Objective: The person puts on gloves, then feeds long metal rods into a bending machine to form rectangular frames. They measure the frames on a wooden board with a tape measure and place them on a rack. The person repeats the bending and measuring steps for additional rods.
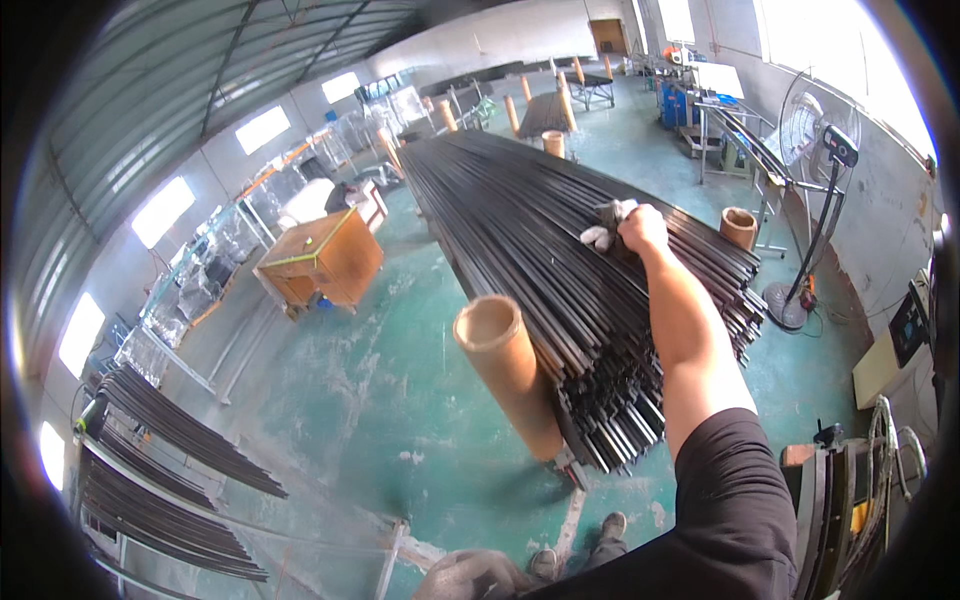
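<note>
My right arm reaches out over a long stack of dark metal bars or tubes (517, 217). At the end of it, my right hand (643, 226) is closed on crumpled grey-white cloth gloves (609, 225), just above the upper bars on the stack's right side. My left hand is out of view. A brown cardboard tube (502, 360) stands upright against the near left corner of the stack, where uneven bar ends show. Another cardboard tube (739, 227) rises at the right side.
A pedestal fan (806, 217) and a metal frame bench stand right. To the left are a wooden cabinet (322, 259) and a rack with dark strips (165, 480). Machine parts and hoses (862, 480) are close by at lower right. Farther stacks lie beyond.
</note>
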{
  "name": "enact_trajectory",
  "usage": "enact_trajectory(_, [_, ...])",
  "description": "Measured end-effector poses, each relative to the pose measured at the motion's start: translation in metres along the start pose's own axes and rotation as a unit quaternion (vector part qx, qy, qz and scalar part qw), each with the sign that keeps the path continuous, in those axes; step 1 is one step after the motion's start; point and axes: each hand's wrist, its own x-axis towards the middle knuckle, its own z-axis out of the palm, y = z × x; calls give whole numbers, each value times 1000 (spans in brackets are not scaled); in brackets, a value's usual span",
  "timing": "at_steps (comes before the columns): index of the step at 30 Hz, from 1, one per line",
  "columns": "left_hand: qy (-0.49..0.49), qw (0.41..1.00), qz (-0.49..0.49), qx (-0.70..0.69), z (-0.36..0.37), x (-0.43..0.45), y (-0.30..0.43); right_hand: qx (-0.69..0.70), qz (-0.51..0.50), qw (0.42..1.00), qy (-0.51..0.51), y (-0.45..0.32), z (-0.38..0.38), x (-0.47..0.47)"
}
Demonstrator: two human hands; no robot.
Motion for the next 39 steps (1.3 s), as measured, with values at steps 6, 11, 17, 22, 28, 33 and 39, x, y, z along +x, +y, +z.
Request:
enact_trajectory(6, [-76, 961, -68, -257, -40, -6, -7, 387, 1, 922, 20, -15, -84, -82])
enact_trajectory(11, [-246, 958, 9, -147, -33, 30, 36, 574, -12, 819, -15, -21, -173, -242])
enact_trajectory(17, [-371, 920, -68, -105, 37, 64, 49, 662, 104, 738, -80, -4, -192, -479])
enact_trajectory(22, [-412, 892, -144, -119, 98, 52, 29, 662, 121, 734, -95, 12, -206, -603])
enact_trajectory(28, [-460, 837, -261, -140, 146, 23, -6, 326, 52, 944, 9, 74, -231, -702])
enact_trajectory(33, [-491, 846, -207, 2, 183, -5, -52, 244, 61, 968, 20, 102, -260, -758])
enact_trajectory(39, [-530, 814, -191, 143, 222, -40, -73, 360, 267, 894, 3, 118, -279, -805])
